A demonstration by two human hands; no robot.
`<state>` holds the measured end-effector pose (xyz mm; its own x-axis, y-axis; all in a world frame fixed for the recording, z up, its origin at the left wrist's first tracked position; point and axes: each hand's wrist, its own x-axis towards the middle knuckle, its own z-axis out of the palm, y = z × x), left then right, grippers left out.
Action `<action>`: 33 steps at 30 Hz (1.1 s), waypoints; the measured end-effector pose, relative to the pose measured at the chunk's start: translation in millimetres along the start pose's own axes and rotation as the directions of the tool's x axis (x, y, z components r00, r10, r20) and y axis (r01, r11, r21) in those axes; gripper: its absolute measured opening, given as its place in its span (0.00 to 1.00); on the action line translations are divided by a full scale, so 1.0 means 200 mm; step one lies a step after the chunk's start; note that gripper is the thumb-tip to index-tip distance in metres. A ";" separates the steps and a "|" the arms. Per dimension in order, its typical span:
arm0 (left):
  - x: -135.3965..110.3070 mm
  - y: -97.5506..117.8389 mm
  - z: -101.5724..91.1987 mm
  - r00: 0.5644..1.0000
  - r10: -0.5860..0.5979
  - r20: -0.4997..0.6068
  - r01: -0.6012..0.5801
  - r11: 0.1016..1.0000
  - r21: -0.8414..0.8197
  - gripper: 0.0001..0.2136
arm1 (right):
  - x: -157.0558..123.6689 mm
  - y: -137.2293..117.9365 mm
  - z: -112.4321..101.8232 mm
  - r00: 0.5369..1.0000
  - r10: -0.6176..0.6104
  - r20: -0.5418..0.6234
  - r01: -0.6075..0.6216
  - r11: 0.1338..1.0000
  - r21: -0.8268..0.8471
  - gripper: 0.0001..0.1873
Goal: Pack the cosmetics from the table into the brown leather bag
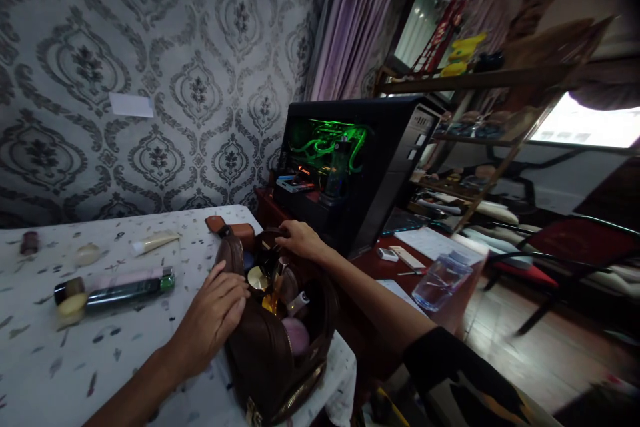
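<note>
A brown leather pouch (265, 353) lies open at the near right corner of a white patterned table (40, 360). Inside it show small cosmetic containers, one with a gold cap (257, 277) and a pink round one (296, 335). My left hand (213, 317) rests on the pouch's left rim, fingers curled over the edge. At the pouch's far rim my right hand (299, 239) has its fingers closed on the edge. Left of the pouch lies a dark green bottle (127, 287).
A cream tube (155, 241), a small dark jar (29, 242) and a round pale item (87, 253) lie on the table. Behind stands a green-lit computer case (360, 160) on a red desk with a clear water bottle (440, 280). Shelves and a chair fill the right side.
</note>
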<state>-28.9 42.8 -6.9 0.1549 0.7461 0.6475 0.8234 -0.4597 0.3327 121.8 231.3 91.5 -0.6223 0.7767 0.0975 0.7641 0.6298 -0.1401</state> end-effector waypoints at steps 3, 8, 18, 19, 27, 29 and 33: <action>0.00 0.00 0.00 1.000 -0.005 0.006 0.005 1.000 -0.001 0.14 | -0.01 0.00 0.00 1.000 -0.009 -0.006 0.009 1.000 0.018 0.17; 0.00 0.00 0.00 1.000 -0.010 0.006 0.010 1.000 0.005 0.14 | -0.07 -0.01 -0.02 0.996 -0.050 -0.074 0.054 0.997 0.063 0.22; 0.01 0.00 -0.01 1.000 -0.018 0.009 0.018 1.000 0.011 0.14 | -0.22 0.00 0.01 0.970 -0.236 -0.057 0.240 0.967 0.089 0.25; 0.01 0.00 -0.02 1.000 -0.014 0.012 0.014 1.000 0.014 0.13 | -0.22 -0.01 0.01 0.974 -0.220 -0.051 0.224 0.970 0.099 0.25; -0.01 -0.07 0.00 0.996 0.069 -0.051 -0.069 0.998 0.006 0.13 | -0.27 -0.06 -0.01 0.983 -0.175 -0.059 0.176 0.984 0.027 0.23; -0.01 -0.08 0.00 0.996 0.076 -0.049 -0.077 0.997 -0.005 0.13 | -0.28 -0.07 0.00 0.984 -0.159 -0.080 0.162 0.987 0.026 0.23; -0.01 -0.06 0.00 0.996 0.074 -0.046 -0.075 0.997 -0.015 0.13 | -0.31 -0.06 0.02 0.982 -0.146 -0.118 0.157 0.984 0.087 0.27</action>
<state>-39.4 46.2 -12.1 0.1903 0.6867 0.7016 0.8013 -0.5215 0.2932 151.1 176.1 83.8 -0.7028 0.6723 0.2325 0.6394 0.7402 -0.2079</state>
